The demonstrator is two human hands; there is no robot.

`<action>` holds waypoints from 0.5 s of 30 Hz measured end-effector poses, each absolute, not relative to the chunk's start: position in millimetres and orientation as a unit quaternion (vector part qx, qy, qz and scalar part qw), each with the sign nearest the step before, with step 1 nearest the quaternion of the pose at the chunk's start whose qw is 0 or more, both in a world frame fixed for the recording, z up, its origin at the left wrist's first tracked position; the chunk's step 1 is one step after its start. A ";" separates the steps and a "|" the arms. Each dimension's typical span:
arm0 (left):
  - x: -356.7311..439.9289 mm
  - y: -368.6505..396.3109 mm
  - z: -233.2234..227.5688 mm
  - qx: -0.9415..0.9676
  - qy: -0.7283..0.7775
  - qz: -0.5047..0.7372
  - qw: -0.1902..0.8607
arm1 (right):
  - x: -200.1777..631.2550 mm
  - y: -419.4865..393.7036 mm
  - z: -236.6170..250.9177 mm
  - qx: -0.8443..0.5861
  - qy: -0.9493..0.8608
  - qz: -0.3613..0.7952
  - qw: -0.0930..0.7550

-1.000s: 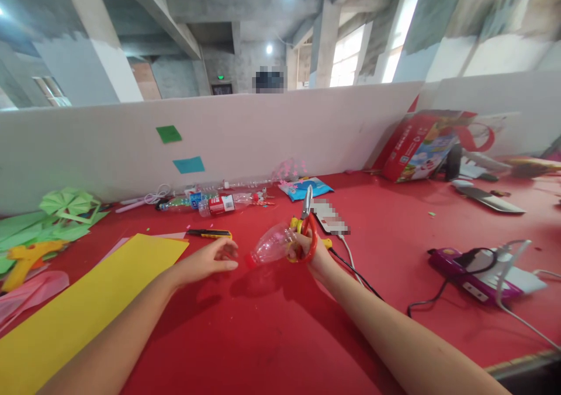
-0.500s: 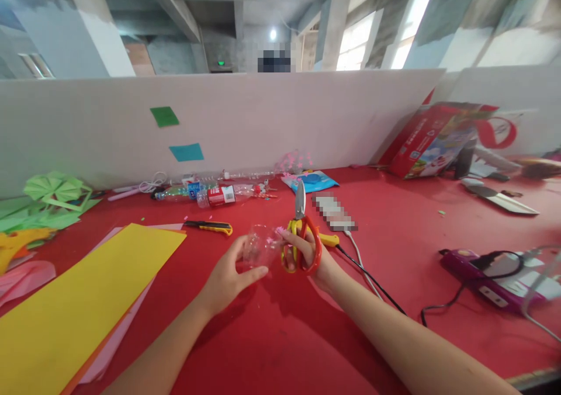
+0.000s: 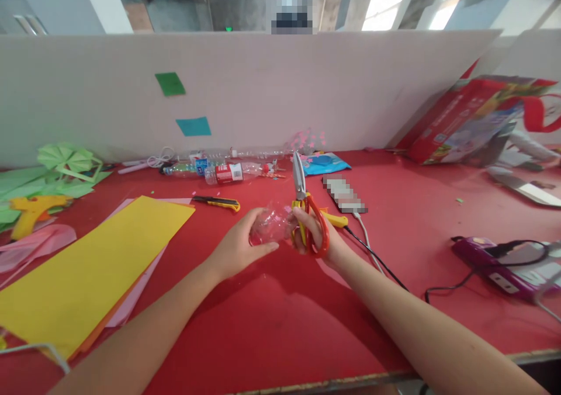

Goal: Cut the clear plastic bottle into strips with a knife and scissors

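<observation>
Over the middle of the red table (image 3: pixel 245 336), my left hand (image 3: pixel 239 243) curls round a clear plastic piece (image 3: pixel 272 227), see-through with pink specks on it, like the cut end of a bottle. My right hand (image 3: pixel 313 231) grips scissors (image 3: pixel 299 176) with red and yellow handles, blades pointing up and away. Its fingertips are beside the plastic's right side; whether they touch it I cannot tell. Behind the right hand lies a yellow-handled tool (image 3: pixel 335 218) on a black cord. A yellow utility knife (image 3: pixel 219 202) rests beyond the left hand.
Yellow paper sheets (image 3: pixel 100 266) and a yellow glue gun (image 3: pixel 33 211) lie left. Plastic bottles (image 3: pixel 230 173) and a blue packet (image 3: pixel 328 162) line the white partition (image 3: pixel 263 91). Right are a phone (image 3: pixel 344 194), a purple power strip (image 3: pixel 486 266) and a red bag (image 3: pixel 464 120).
The view has tipped downward, bringing the table's front edge into sight. The plastic piece has turned slightly in my left hand. My right hand still holds the scissors upright.
</observation>
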State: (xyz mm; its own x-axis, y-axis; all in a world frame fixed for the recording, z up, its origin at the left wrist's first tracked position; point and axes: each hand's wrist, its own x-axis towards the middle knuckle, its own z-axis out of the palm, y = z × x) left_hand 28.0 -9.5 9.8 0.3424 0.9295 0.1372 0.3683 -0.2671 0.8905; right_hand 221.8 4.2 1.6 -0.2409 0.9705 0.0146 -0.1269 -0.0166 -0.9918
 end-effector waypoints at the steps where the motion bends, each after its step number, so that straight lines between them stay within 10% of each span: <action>1: 25.8 -6.6 13.5 0.729 0.459 0.332 0.385 | 221.9 3.7 1.8 -0.402 -0.523 0.592 0.463; 15: -7.2 39.9 36.9 0.709 0.492 0.396 0.314 | 222.4 4.5 -2.2 -0.383 -0.522 0.593 0.479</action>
